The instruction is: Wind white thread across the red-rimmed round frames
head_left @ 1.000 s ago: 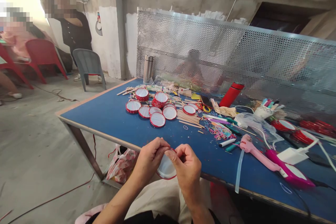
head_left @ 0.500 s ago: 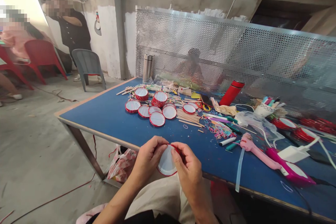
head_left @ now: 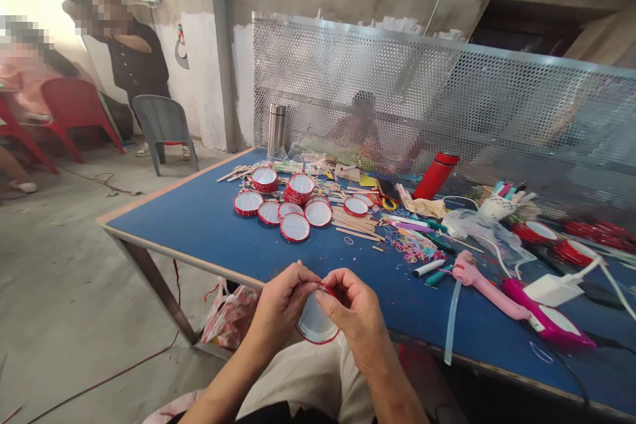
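A round white disc with a red rim (head_left: 317, 323) is held over my lap, just off the table's front edge. My left hand (head_left: 287, 298) pinches its upper left rim, and my right hand (head_left: 350, 301) grips the upper right rim, the fingertips of both nearly meeting. Beyond my hands, several similar red-rimmed discs (head_left: 295, 227) lie on the blue table (head_left: 199, 218), some stacked. Wooden sticks (head_left: 358, 220) and a heap of small colourful bands (head_left: 412, 244) are to their right.
A pink glue gun (head_left: 491, 288), a white adapter (head_left: 554, 290) and cables lie at the right. A red bottle (head_left: 436, 175) and a steel flask (head_left: 276, 131) stand near the perforated metal screen (head_left: 318, 59). Behind it sits a person; others are at the far left.
The held disc has tilted and moved slightly down, with more of its red upper rim showing between my fingers. The view has shifted slightly.
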The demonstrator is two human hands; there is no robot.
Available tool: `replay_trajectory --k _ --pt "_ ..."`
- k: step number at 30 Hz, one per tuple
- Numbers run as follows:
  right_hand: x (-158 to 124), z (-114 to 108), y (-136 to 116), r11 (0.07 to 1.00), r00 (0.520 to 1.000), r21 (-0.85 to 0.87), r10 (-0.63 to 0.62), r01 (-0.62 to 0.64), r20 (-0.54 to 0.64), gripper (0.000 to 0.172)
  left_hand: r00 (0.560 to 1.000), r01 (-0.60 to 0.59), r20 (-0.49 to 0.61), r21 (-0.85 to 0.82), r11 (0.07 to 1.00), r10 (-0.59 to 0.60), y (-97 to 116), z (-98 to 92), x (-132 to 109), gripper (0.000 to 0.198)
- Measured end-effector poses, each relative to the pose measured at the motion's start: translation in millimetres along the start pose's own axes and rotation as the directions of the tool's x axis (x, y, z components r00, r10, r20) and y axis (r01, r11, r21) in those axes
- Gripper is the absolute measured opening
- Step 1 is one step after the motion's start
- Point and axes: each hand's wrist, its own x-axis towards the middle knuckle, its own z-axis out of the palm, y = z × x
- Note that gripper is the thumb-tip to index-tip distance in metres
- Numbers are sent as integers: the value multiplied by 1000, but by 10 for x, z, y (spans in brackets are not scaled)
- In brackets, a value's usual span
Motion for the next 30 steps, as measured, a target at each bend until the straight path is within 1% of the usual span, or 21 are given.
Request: replay_trajectory --k 7,15,18,24,26,30 --pt "3 3 -58 996 996 63 73 -70 -42 32 1000 9 26 23 1000 -10 -12 2 -6 12" --pt "4 -6 -21 992 994 95 87 -80 -71 37 999 13 36 51 999 -15 -3 -6 -5 13" --pt "-1 -3 17 993 995 102 66 -58 -75 37 1000 11 24 64 998 -12 -26 0 -4 12" --pt "-12 22 65 998 997 37 -51 53 -59 30 1000 12 9 79 997 -13 -48 20 0 13" --pt "-11 20 81 998 996 11 -62 62 -59 28 1000 18 18 86 996 -19 -44 20 -1 14" --pt "0 15 121 999 995 0 -51 51 -88 28 998 38 43 103 994 -42 -32 15 -4 14"
